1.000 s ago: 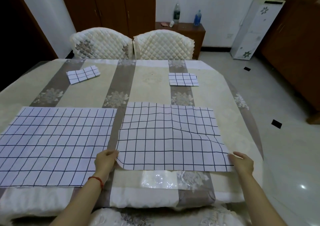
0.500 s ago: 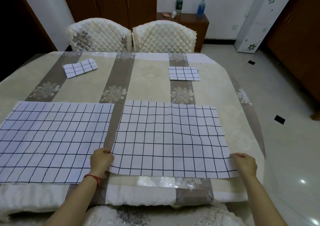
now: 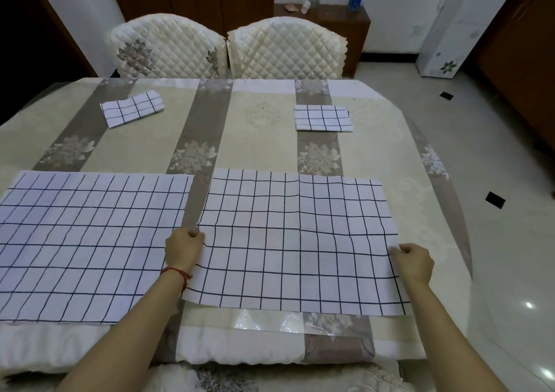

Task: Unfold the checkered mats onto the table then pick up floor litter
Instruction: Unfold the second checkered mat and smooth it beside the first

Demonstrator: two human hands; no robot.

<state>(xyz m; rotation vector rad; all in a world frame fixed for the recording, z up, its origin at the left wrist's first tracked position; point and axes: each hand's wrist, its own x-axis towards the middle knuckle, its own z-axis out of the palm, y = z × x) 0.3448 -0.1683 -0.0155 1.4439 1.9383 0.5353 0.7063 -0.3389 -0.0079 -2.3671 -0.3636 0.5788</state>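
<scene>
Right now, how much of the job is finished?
Done: the left mat lies open and flat. In hand: the right mat is open, with the left hand and right hand gripping its side edges. Left: two folded mats at the far side, then the floor litter; I cannot tell which floor marks are litter.

Even, soft indoor light, moderately bright; no hard shadows on the table (image 3: pixel 264 139). Two small white glare spots on the glossy floor (image 3: pixel 510 241) at lower right suggest lamps overhead. Clear plastic strip (image 3: pixel 270 321) at the table's near edge shines. Left doorway (image 3: pixel 27 46) falls to near black. Wide-angle bend: table edges and the cabinet (image 3: pixel 444 22) at upper right curve and lean. Centre sharp; grid lines on the mats crisp. Corners slightly soft, colours a little washed.
</scene>
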